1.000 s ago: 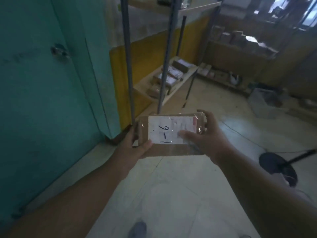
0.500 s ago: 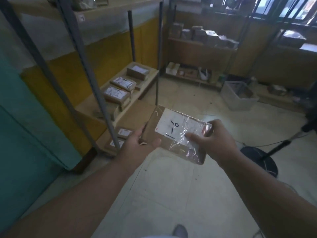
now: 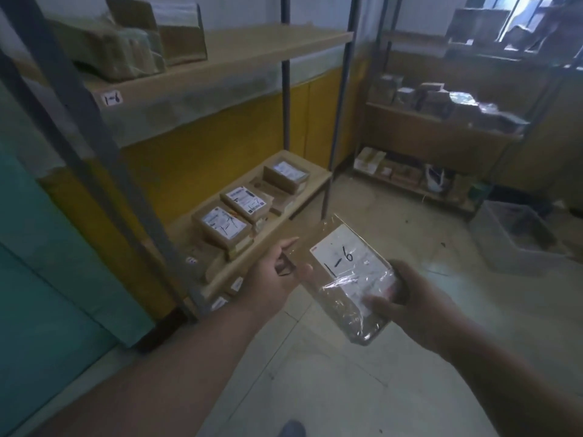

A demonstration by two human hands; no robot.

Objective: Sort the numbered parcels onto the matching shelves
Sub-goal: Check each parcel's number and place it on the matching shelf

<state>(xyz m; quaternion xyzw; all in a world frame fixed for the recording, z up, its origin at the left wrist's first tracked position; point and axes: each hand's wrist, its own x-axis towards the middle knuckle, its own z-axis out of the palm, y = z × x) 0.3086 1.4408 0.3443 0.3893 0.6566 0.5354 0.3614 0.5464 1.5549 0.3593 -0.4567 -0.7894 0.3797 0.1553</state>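
I hold a flat brown parcel (image 3: 339, 272) wrapped in clear plastic, with a white label handwritten "1-6". My left hand (image 3: 271, 279) grips its upper left edge, and my right hand (image 3: 407, 298) grips its lower right end, thumb on top. The parcel is tilted diagonally above the floor. Up left, a wooden shelf (image 3: 220, 58) carries a small tag (image 3: 112, 98) reading "1-6" and holds several brown packages (image 3: 126, 42). Below it, a lower shelf (image 3: 312, 181) holds labelled boxes (image 3: 225, 225), the nearest marked "1-7".
Grey metal uprights (image 3: 104, 159) frame the rack on the left, beside a teal door (image 3: 38, 263). A second rack (image 3: 441, 121) with parcels stands at the back right. A translucent plastic bin (image 3: 517, 238) sits on the floor at right.
The view has swung right and up, bringing the "1-6" shelf into sight. The parcel has rotated in my hands and moved to the right and lower in view.
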